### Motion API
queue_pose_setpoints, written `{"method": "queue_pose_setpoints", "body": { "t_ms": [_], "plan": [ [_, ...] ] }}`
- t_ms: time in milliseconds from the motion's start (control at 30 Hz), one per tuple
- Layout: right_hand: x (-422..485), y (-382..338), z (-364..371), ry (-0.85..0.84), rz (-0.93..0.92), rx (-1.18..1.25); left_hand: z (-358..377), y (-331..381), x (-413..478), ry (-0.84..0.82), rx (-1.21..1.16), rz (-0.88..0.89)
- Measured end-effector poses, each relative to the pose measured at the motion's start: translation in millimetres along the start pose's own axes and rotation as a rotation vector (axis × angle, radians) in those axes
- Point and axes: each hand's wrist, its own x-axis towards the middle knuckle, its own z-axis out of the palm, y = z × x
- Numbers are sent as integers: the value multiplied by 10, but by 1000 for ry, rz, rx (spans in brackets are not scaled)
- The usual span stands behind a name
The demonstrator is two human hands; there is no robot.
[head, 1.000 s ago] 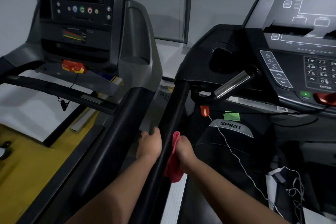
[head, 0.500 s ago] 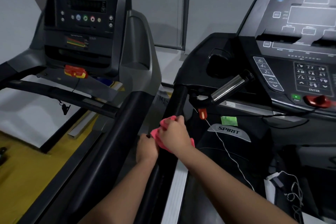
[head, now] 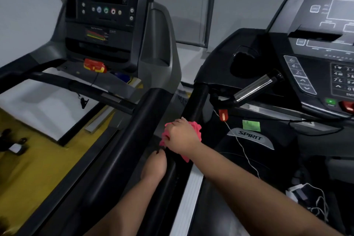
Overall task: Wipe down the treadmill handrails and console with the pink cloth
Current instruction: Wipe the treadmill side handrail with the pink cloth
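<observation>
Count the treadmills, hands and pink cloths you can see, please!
Treadmills: 2, the grey treadmill and the black treadmill
Hands: 2, the left hand and the right hand
Pink cloths: 1, the pink cloth
Total: 5

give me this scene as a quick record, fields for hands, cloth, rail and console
right hand: right hand grips the pink cloth
cloth: bunched, pressed on the black handrail
left hand: left hand lies against the same handrail, nearer the person; grip unclear
console: Spirit console untouched by either hand
neighbour: second treadmill to the left
</observation>
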Motion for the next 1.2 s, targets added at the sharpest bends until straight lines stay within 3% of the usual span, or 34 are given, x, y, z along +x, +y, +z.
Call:
{"method": "queue_pose_setpoints", "body": {
  "t_ms": [100,233,400,533,633,833,933,1033,1200],
  "plan": [
    [-16,106,-63,-60,-135,87,-13,-11,-5,-4,-15,-17],
    [10,257,-144,41,-104,231,3,-23,44,-14,-32,-44],
    [254,117,-188,-121,15,-35,-8,12,17,17,-22,-68],
    [-3,227,-118,-45,-186,93,23,4,16,31,-39,-53],
    [-32,405,-189,-49,-161,225,29,-11,52,12,-33,-42],
    [285,222,-252,-153,31,20,34,10,27,0,-62,-55],
    [231,158,-228,-93,-26,-83,39,-4,22,-2,-114,-96],
    [41,157,-102,-40,-133,3,42,20,26,9,-106,-82],
    [100,117,-200,-148,-81,0,31,33,16,11,-115,-84]
  ]
}}
